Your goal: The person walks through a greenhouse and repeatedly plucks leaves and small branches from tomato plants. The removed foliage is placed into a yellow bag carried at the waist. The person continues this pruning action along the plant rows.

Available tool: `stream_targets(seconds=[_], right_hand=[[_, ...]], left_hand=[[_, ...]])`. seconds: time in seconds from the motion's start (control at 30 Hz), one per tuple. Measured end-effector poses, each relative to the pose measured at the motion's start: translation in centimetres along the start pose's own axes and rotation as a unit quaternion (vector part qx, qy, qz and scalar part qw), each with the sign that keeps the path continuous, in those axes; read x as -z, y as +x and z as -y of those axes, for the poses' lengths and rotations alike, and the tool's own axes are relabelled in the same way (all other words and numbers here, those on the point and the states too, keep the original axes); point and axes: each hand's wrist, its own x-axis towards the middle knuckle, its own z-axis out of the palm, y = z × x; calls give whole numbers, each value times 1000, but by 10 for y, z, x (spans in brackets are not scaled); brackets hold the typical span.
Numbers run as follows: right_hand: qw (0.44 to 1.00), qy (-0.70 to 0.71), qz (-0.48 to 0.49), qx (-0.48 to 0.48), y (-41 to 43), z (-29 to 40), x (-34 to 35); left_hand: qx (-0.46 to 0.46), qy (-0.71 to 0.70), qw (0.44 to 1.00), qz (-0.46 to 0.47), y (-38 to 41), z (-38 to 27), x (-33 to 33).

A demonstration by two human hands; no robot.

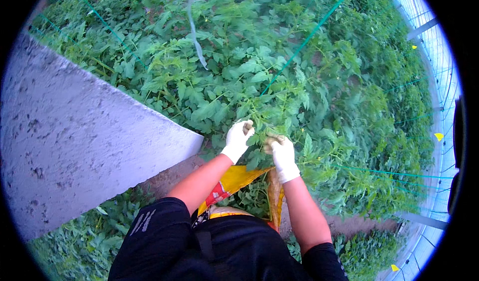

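My left hand [238, 139], in a white glove, is at a leafy tomato plant [262, 111] in front of me. Its fingers are curled near the stems, but what lies between them is hard to make out. Just to the right, my right hand [280, 150], gloved too, has bent fingers among the same leaves; its grip is partly hidden. A green string [299, 51] runs from this foliage up to the upper right. Below my hands hangs a yellow and red bag [235, 178] at my waist, its mouth spread, with green cuttings inside.
A rough concrete or plastered slab [93, 142] fills the left side, its tip near my left forearm. Dense tomato plants [355, 94] stand ahead and to the right. A pale strip [196, 30] hangs at the top. The greenhouse's film wall [445, 86] curves along the right, with yellow tags nearby.
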Motion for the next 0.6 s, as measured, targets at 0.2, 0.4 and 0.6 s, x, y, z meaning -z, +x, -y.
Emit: stream_targets(seconds=[0.2,0.4,0.6], right_hand=[[943,-183,-65,271,-6,88,-8],[867,-404,108,271,28,145,-51],[842,-419,177,290,33,149,-73]], left_hand=[[-49,-33,998,-34,-17,-6,-33],[-2,-9,997,78,-7,-47,-61],[13,-58,997,44,20,-29,-70]])
